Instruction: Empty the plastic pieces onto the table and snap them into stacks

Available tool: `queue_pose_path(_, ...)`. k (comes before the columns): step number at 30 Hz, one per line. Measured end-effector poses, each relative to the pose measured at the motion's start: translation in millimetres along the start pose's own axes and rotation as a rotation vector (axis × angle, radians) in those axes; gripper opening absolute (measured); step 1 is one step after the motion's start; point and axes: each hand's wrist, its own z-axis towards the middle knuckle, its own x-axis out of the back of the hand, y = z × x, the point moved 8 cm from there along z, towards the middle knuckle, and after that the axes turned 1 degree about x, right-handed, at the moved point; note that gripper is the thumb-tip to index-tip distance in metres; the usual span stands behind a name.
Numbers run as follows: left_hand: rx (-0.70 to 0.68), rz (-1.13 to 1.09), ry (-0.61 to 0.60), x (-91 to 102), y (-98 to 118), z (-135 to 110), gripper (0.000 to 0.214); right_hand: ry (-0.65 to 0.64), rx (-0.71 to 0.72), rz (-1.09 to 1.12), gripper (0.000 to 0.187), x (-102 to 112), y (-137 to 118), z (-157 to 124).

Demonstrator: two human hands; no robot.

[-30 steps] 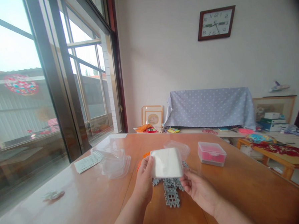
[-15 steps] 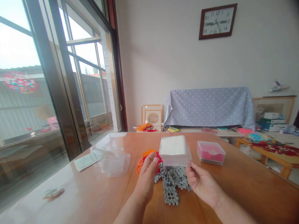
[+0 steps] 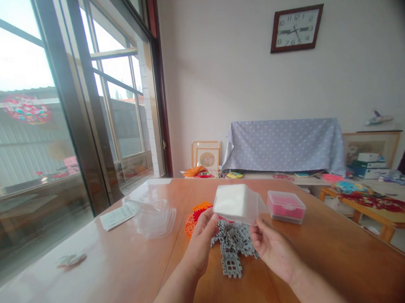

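Over the table, a translucent plastic box [image 3: 250,207] with a flat white face or white contents is held up, tilted. My left hand [image 3: 203,235] grips its lower left corner, thumb and fingers closed on it. With thumb and fingertips, my right hand [image 3: 273,247] pinches the lower right edge. Beneath the box lies a heap of grey interlocking plastic pieces [image 3: 231,263], partly hidden by it. Orange interlocking pieces [image 3: 190,226] and some red ones [image 3: 200,211] lie behind my left hand.
A lidded clear box with pink contents [image 3: 287,206] stands on the wooden table [image 3: 127,273], right of the hands. To the left are clear plastic containers [image 3: 156,221], a paper booklet [image 3: 116,218] and a small pale item [image 3: 71,260]. A window [image 3: 125,106] borders the table's left side.
The box has tilted and turned, its right side now reaching further right. My left hand has come up against its left corner and closed on it.
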Motion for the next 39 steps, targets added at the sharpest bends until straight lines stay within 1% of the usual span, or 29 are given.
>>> queue_pose_path(3, -0.022, 0.014, 0.014, -3.3, 5.4, -4.0, 0.048, -0.045, 0.081, -0.123, 0.023, -14.1, -5.0, -10.1)
queue_pose_path(5, 0.002, -0.013, 0.011, -2.7, 2.1, -3.3, 0.049, -0.073, 0.142, -0.249, 0.027, -22.3, -6.5, -16.5)
queue_pose_path(7, 0.048, -0.077, -0.001, -0.6, -5.3, -0.3, 0.054, -0.062, 0.233, -0.434, 0.031, -26.0, -9.2, -21.6)
queue_pose_path(10, 0.103, -0.173, -0.066, -0.2, -14.8, 5.5, 0.065, -0.034, 0.406, -0.773, 0.035, -30.0, -14.8, -28.3)
queue_pose_path(13, 0.148, -0.21, -0.134, -1.4, -20.2, 9.9, 0.071, -0.048, 0.588, -1.047, 0.03, -37.1, -18.9, -35.3)
queue_pose_path(14, 0.165, -0.215, -0.138, -0.8, -21.9, 11.1, 0.072, -0.051, 0.651, -1.126, 0.028, -39.6, -20.5, -37.8)
queue_pose_path(15, 0.181, -0.219, -0.123, 1.0, -23.5, 12.0, 0.073, -0.048, 0.713, -1.199, 0.025, -42.0, -22.4, -40.2)
queue_pose_path(18, 0.203, -0.208, -0.004, 9.9, -25.7, 12.1, 0.07, -0.018, 0.858, -1.376, 0.02, -46.6, -28.5, -44.8)
queue_pose_path(20, 0.144, -0.17, 0.044, 11.4, -19.9, 9.0, 0.062, 0.005, 0.913, -1.449, 0.019, -47.6, -32.4, -45.8)
queue_pose_path(22, 0.038, -0.107, 0.045, 7.8, -8.9, 4.0, 0.058, 0.007, 0.955, -1.512, 0.018, -49.9, -34.1, -47.0)
queue_pose_path(24, -0.046, -0.051, 0.025, 2.2, 0.9, -1.6, 0.062, -0.007, 0.995, -1.576, 0.018, -54.0, -32.4, -49.3)
queue_pose_path(25, -0.066, -0.036, 0.015, -0.4, 4.0, -3.8, 0.065, -0.017, 1.014, -1.608, 0.018, -56.6, -30.4, -50.8)
queue_pose_path(28, -0.063, -0.032, 0.01, -4.4, 8.7, -7.6, 0.064, -0.05, 1.054, -1.686, 0.02, -64.6, -21.3, -55.5)
queue_pose_path(31, -0.037, -0.045, 0.008, -6.5, 10.7, -9.2, 0.057, -0.067, 1.068, -1.729, 0.022, -69.8, -14.3, -58.5)
queue_pose_path(36, -0.073, -0.031, -0.034, -11.2, 11.8, -8.6, 0.056, -0.054, 1.068, -1.759, 0.022, -70.8, -11.4, -58.5)
queue_pose_path(39, -0.086, 0.006, -0.015, -7.8, 8.5, -5.1, 0.047, -0.054, 1.076, -1.738, 0.019, -70.3, -9.7, -58.6)
